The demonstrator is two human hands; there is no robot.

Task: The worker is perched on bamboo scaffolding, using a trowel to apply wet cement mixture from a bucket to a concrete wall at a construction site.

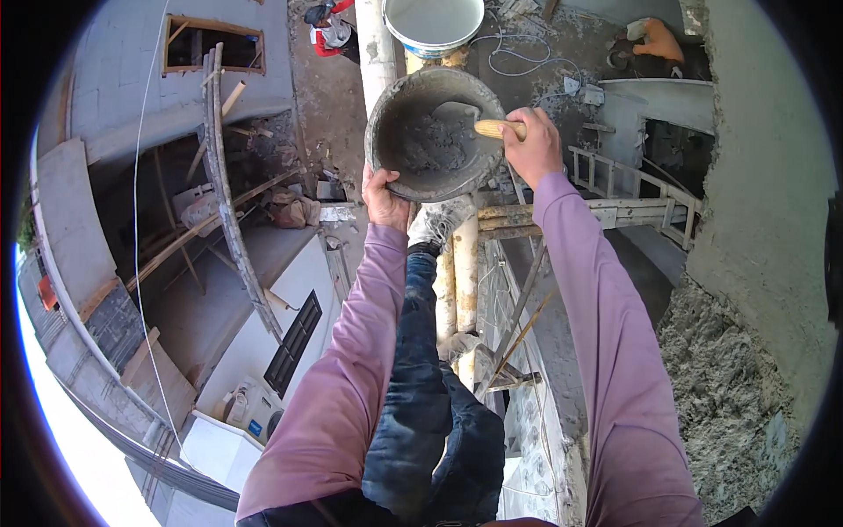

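Note:
A round dark bucket (386, 145) smeared with grey mortar is in front of me, and my left hand (386, 200) grips its near-left rim. Wet mortar (430, 149) lies in the bottom of it. My right hand (534, 145) is closed round the pale wooden handle of a trowel (499, 129). The trowel's blade reaches down into the bucket, partly sunk in the mortar. Both my arms are in mauve sleeves.
I stand high on bamboo poles (465, 272). A white bucket (433, 19) stands beyond the mortar bucket. To the right rises a wall (764, 176), smooth above and rough (720, 386) lower down. Far below are a person in red sleeves (332, 31) and one in orange (660, 42).

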